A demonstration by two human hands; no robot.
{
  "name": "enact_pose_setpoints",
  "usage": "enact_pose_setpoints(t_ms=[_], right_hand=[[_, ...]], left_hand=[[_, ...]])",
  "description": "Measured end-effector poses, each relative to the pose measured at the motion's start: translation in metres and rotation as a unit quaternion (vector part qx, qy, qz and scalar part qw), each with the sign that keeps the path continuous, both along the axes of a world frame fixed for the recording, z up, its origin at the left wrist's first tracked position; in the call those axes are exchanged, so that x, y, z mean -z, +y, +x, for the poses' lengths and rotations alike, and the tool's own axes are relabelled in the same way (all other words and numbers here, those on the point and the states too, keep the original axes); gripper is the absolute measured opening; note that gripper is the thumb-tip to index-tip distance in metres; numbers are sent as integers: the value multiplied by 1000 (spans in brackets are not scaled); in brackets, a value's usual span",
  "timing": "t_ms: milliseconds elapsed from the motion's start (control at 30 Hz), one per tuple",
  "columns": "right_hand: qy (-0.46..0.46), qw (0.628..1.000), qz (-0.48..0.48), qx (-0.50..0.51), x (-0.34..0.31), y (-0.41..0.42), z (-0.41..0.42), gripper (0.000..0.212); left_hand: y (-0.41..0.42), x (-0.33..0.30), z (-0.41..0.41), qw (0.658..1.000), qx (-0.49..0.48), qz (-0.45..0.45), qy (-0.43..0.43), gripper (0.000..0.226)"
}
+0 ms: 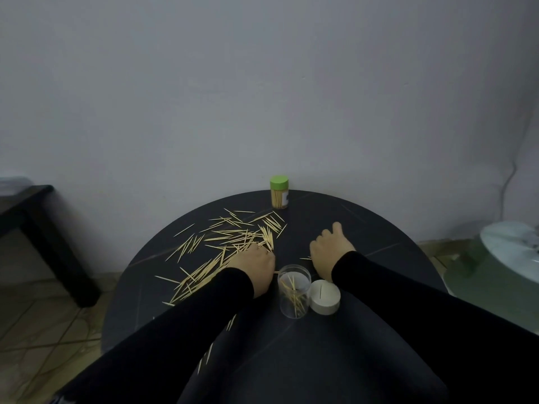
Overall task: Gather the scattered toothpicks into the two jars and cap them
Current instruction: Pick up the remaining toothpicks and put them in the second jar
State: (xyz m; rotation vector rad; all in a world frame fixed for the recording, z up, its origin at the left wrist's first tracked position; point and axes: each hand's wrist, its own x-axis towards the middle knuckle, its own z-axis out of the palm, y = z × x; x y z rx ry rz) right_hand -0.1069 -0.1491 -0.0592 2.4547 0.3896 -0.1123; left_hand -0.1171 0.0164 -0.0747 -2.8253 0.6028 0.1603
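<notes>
A person is sitting at a round black table [364, 228] and gathering toothpicks [230, 243] that are lying scattered across its left half, a few more showing near the front edge by the left sleeve. The left hand [256, 262] is resting at the near edge of the pile with its fingers curled down onto the sticks, apparently pinching or raking several together; how many it is holding cannot be told from this angle. The right hand [329, 252] is lying on the table to the right, fingers loosely bent and holding nothing, a stray stick or two just beside it. An open clear jar [294, 293] is standing between the two wrists, close enough that each handful needs only a short carry; it is holding a thin bunch so far. Its white cap [324, 297] is sitting just to the right of it, top down, with a single stick lying in it, probably kept within reach for closing later. A second jar [279, 192], already packed and closed with a green cap, is standing at the far edge, out of the working area. Most of the pile is not yet collected.
</notes>
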Motion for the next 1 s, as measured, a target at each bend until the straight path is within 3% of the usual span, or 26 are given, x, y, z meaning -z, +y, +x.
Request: enact_pose_setpoints(t_ms=[233, 433, 533, 667, 767, 833, 933, 1000], right_hand=[[10, 1000, -12, 2, -1, 3, 4, 41], [20, 1000, 0, -18, -2, -2, 3, 42], [14, 998, 55, -23, -8, -5, 2, 42], [-9, 978, 208, -31, -24, -4, -8, 29], [-11, 927, 372, -44, -31, -4, -20, 7], [22, 873, 486, -36, -33, -4, -31, 7], [73, 773, 628, -51, -34, -2, -46, 12], [90, 730, 674, -74, -32, 1, -55, 16]], left_hand=[[8, -9, -3, 992, 16, -124, -26, 24], [16, -7, -8, 981, 28, -172, -89, 22], [17, -12, -13, 955, -43, -279, -89, 13], [18, -21, -21, 903, -72, -410, -109, 7], [15, -34, -32, 835, -56, -539, -99, 6], [14, -42, -41, 795, -38, -600, -85, 8], [15, -43, -51, 779, -19, -626, -41, 8], [16, -41, -57, 784, -2, -620, -17, 9]])
